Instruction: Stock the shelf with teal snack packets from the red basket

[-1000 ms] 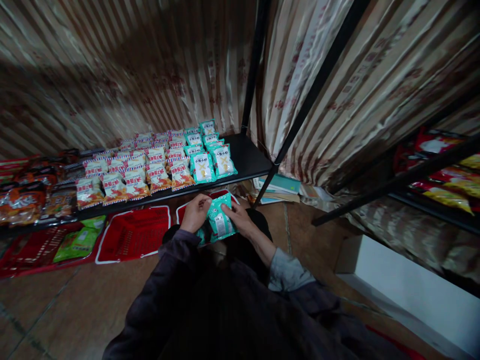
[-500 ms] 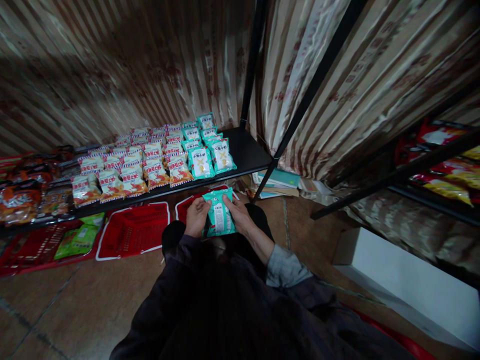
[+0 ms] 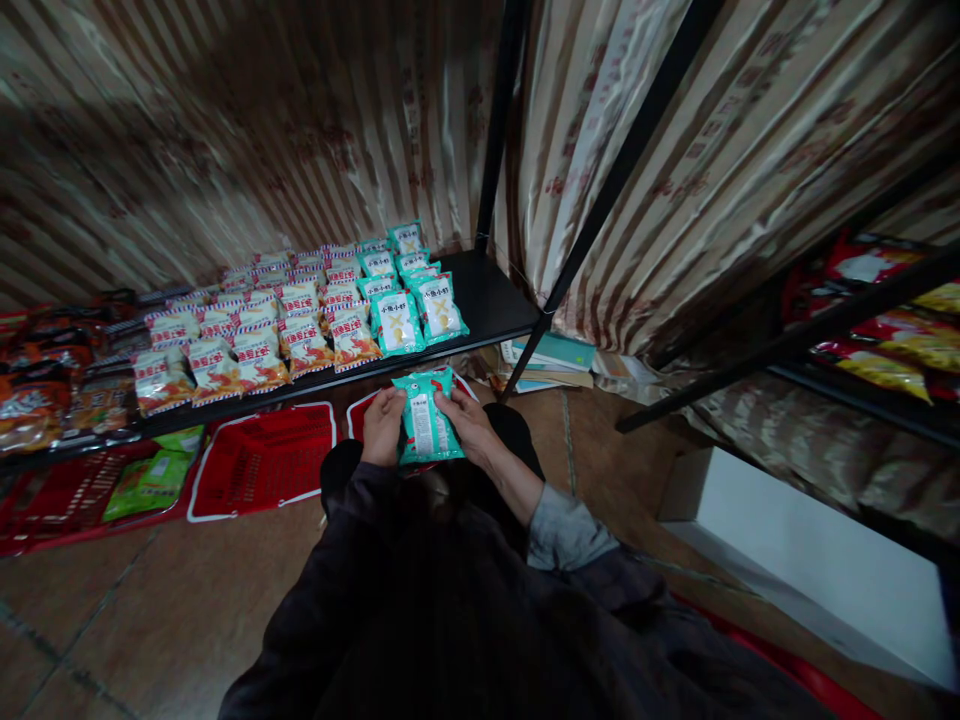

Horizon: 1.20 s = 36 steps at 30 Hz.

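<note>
A teal snack bag (image 3: 427,420) is held over my lap, its printed back panel facing up. My left hand (image 3: 384,425) grips the bag's left edge, and my right hand (image 3: 466,420) grips its right edge, thumbs on the near face. Just beyond, several matching teal bags (image 3: 397,322) lean in rows on the low black shelf (image 3: 495,300). To their left stand rows of white and orange snack bags (image 3: 259,355). Darker orange packets (image 3: 34,405) fill the shelf's left end.
Red baskets (image 3: 262,455) sit under the shelf; one holds green packets (image 3: 154,480). Books (image 3: 551,355) lie beside the shelf's leg. A white box (image 3: 810,560) rests on the floor at right, near another rack with red and yellow bags (image 3: 874,320). Pleated curtains (image 3: 337,120) hang behind.
The teal bag and both hands have shifted slightly left and up in the picture. The view has turned a little, and both hands keep their hold on the bag.
</note>
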Available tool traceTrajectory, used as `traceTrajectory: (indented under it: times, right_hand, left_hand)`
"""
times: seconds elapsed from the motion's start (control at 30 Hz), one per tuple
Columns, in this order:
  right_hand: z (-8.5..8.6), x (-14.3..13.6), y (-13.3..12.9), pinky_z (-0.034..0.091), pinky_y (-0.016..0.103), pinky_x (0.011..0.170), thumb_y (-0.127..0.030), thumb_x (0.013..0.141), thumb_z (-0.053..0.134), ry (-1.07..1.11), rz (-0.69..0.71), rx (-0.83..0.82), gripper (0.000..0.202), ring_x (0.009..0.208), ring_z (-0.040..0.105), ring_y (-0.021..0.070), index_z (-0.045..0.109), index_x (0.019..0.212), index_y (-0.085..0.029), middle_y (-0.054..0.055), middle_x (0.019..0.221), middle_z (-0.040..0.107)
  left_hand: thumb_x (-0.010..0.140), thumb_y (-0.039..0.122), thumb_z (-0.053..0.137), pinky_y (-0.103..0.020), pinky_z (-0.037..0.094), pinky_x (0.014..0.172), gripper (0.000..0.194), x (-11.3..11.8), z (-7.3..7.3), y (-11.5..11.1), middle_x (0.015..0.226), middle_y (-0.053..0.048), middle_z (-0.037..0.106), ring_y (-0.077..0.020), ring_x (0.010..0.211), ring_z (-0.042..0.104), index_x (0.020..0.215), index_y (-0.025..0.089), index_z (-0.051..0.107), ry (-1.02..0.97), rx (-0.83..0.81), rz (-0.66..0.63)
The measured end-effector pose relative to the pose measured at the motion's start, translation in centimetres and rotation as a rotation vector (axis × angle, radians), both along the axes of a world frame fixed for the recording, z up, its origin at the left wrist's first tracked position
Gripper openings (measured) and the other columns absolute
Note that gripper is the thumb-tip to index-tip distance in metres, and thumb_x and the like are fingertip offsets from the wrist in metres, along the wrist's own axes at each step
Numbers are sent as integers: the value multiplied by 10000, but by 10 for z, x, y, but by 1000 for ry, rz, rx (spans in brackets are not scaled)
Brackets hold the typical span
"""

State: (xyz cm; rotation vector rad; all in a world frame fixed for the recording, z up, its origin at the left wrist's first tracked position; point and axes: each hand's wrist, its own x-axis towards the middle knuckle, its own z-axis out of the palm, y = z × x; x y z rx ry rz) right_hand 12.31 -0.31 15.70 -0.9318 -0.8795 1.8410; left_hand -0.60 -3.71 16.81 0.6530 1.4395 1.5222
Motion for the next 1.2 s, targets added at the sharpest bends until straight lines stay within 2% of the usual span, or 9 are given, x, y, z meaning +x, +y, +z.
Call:
traceTrajectory:
  times: [0.17,0.43,0.57,0.7,0.83,0.93,1.1,1.2]
  right_hand:
    - [2,0,6,538,320,664,-415,572,770,32,-66,-101,401,755,673,218,637,870,-182,33,757,716]
    - [3,-4,12,545,324,652,-442,587,757,-9,-48,-98,426,753,675,219,640,898,-176,48,771,717]
    - [8,-2,8,535,307,643,-470,611,731,-19,1,-28,490,740,669,200,615,1007,-206,36,812,714]
    - [5,4,2,515,277,647,-421,597,753,-52,63,52,528,716,657,168,582,1064,-244,5,828,700]
    - [1,6,-2,503,280,683,-379,537,787,-89,21,59,518,697,641,158,606,997,-223,-3,786,684]
    - [-1,4,-2,496,279,669,-398,548,770,-112,8,79,544,687,629,155,593,1031,-221,-7,760,672]
    - [-9,3,-2,490,301,760,-434,633,696,-173,-12,172,624,847,616,170,505,1197,-247,26,943,651]
    - [-8,6,-5,454,359,866,-413,709,627,-325,-24,383,601,1024,557,206,451,1263,-260,64,1128,591]
  left_hand:
    - [642,441,689,-268,475,685,474,6,-2,-15,901,-54,680,-164,781,626,1012,159,597,-103,-42,-165]
    - [620,432,713,-310,494,699,460,5,-8,-17,875,-63,694,-205,779,649,978,165,603,-160,-22,-240]
    - [628,392,715,-302,494,678,451,4,-8,-15,866,-69,695,-202,758,651,985,143,598,-157,-26,-185]
    - [630,393,707,-312,493,695,459,6,2,-15,847,-72,694,-189,727,646,979,117,592,-156,-22,-107]
    - [618,414,708,-322,489,710,469,8,9,-15,862,-83,691,-184,722,641,955,105,599,-157,-21,-70]
    - [616,431,706,-315,485,706,468,9,10,-15,878,-88,691,-186,745,639,941,111,605,-156,-13,-59]
    - [614,435,704,-302,476,706,466,8,7,-15,872,-86,688,-178,750,635,938,116,600,-159,1,-27]
    - [609,446,707,-299,475,706,494,6,1,-15,875,-84,684,-177,760,635,963,123,588,-154,27,-12]
